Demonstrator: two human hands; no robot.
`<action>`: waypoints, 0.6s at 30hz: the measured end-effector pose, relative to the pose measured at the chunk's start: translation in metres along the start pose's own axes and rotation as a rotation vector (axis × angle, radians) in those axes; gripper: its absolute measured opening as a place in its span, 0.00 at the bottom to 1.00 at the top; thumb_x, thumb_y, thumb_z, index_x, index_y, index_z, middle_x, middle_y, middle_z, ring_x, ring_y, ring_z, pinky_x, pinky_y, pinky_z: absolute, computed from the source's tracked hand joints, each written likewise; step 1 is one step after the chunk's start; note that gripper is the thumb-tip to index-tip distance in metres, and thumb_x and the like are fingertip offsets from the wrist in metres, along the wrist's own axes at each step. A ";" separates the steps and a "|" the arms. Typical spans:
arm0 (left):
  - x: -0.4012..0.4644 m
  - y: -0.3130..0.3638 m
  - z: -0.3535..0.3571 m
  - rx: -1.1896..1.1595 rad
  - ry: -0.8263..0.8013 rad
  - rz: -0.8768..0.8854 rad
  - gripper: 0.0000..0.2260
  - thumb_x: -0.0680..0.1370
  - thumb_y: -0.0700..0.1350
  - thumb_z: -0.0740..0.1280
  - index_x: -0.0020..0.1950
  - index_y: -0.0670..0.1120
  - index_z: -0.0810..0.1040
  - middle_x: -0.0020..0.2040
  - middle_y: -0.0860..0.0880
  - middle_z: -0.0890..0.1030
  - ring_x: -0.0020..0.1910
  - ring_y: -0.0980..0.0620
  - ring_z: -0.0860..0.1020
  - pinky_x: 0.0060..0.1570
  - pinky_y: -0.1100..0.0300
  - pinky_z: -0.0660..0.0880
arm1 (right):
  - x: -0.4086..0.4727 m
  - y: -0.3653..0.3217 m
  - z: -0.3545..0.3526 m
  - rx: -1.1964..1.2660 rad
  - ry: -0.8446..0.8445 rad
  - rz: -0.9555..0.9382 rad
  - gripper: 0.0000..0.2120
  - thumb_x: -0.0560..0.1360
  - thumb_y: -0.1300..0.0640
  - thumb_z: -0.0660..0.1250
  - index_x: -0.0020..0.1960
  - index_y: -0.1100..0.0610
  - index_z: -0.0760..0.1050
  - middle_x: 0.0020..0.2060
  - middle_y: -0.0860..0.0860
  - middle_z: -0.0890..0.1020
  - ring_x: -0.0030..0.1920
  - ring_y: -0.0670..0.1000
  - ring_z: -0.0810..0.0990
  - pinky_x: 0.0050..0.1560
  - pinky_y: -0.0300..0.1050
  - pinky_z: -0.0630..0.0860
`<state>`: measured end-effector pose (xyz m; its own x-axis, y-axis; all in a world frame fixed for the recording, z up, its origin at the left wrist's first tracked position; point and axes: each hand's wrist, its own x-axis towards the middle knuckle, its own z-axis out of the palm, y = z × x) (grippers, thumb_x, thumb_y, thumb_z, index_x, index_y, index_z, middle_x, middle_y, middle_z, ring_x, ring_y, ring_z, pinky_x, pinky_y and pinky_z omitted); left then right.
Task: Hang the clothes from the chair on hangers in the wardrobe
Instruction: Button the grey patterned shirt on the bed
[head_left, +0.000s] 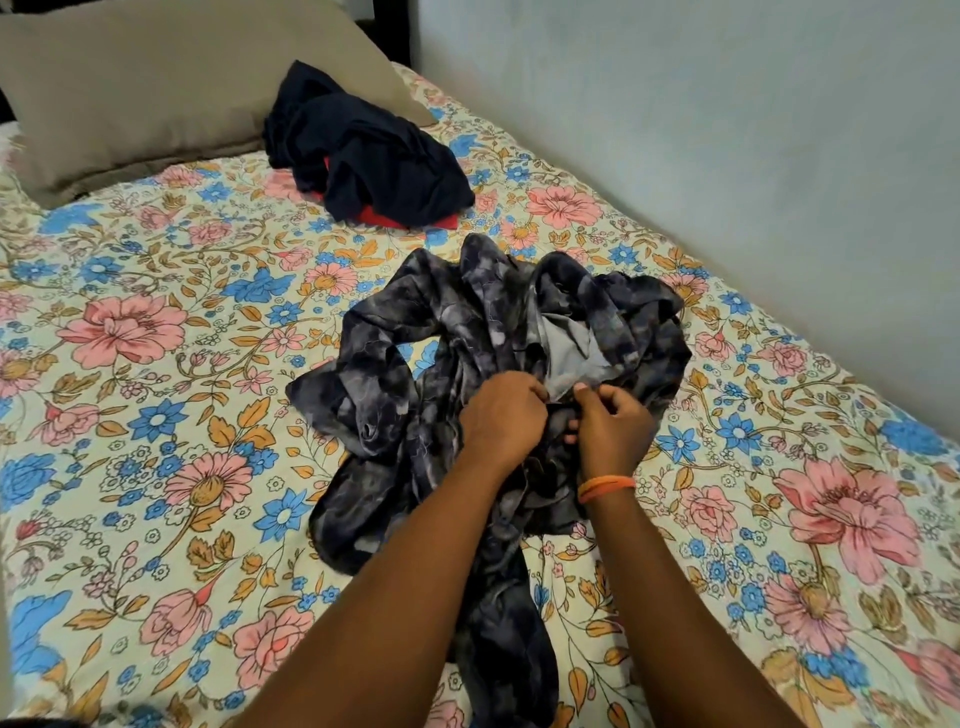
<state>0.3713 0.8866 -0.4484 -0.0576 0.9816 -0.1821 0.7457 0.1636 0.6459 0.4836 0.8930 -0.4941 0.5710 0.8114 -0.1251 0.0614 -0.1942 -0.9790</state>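
On bed (156, 467), centre of head view: tie-dye garment (467, 353), thin limp fabric, mottled charcoal, slate and pale grey, crumpled into loose ropey folds with one open loop at left showing sheet beneath. Pale grey inner panel (569, 353) exposed near middle, smoother and flatter than surrounding cloth. One long twisted length trailing toward lower edge of view, between forearms.

Left hand (501, 415): fingers curled down into fabric just left of pale panel, gripping a bunch of cloth; fingertips hidden in folds.

Right hand (613, 431): fingers curled, thumb and forefinger pinching an edge of the same garment just beside left hand, knuckles nearly touching. Orange bands (605, 487), thin and round in section, around right wrist.

Farther back, well apart from tie-dye piece: navy garment (363, 156), matte, soft, heaped in rounded folds, upper edge resting against pillow. Red cloth (410, 217) beneath it, only a flat corner and a small sliver showing.

Pillow (156, 88): large, plump, taupe, plain weave, lying at head of bed.

Bedsheet: cream ground, printed with large pink blooms, blue flowers, ochre leaves; surface lightly puckered, quilted look.

Wall (727, 130): pale blue-grey, matte, slightly uneven finish, running along right side of bed.
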 end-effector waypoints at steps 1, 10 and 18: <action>0.001 -0.002 0.000 -0.012 0.013 -0.013 0.17 0.79 0.39 0.58 0.58 0.52 0.83 0.59 0.48 0.82 0.52 0.43 0.80 0.48 0.50 0.79 | -0.001 0.003 0.000 0.040 0.024 0.017 0.06 0.76 0.60 0.71 0.49 0.62 0.79 0.33 0.54 0.79 0.22 0.43 0.74 0.23 0.40 0.74; 0.002 -0.008 0.021 0.128 0.149 0.010 0.07 0.77 0.45 0.66 0.48 0.49 0.84 0.52 0.47 0.79 0.46 0.43 0.81 0.45 0.48 0.80 | -0.010 0.022 0.001 -0.059 -0.009 -0.165 0.05 0.73 0.60 0.74 0.48 0.60 0.82 0.35 0.53 0.81 0.32 0.45 0.74 0.34 0.34 0.73; 0.003 -0.015 0.023 -0.047 0.194 -0.044 0.07 0.74 0.43 0.69 0.36 0.49 0.81 0.43 0.49 0.82 0.39 0.49 0.80 0.43 0.53 0.80 | -0.017 0.022 -0.003 -0.037 0.035 -0.188 0.05 0.72 0.61 0.76 0.47 0.61 0.83 0.34 0.52 0.82 0.30 0.47 0.79 0.30 0.31 0.74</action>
<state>0.3748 0.8849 -0.4760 -0.2194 0.9733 -0.0673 0.7079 0.2063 0.6755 0.4776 0.8731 -0.5132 0.5747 0.8157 0.0659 0.1992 -0.0614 -0.9780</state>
